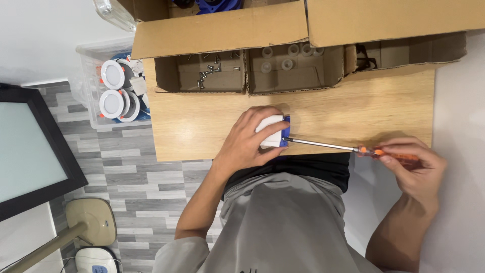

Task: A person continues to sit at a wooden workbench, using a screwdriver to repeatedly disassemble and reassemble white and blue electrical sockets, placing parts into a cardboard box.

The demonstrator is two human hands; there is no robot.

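Note:
My left hand (pixel 246 141) grips a small white box-shaped part with a blue end (pixel 273 132), holding it down on the wooden table (pixel 202 126) near its front edge. My right hand (pixel 411 164) is closed around the orange handle of a screwdriver (pixel 333 146). Its long metal shaft runs left, and the tip meets the blue end of the part.
Open cardboard boxes stand along the table's far side: one holds loose screws (pixel 209 71), another several small white rings (pixel 283 58). A clear plastic bin (pixel 108 86) with round white fittings stands left of the table. A dark framed panel (pixel 30 151) lies on the floor at left.

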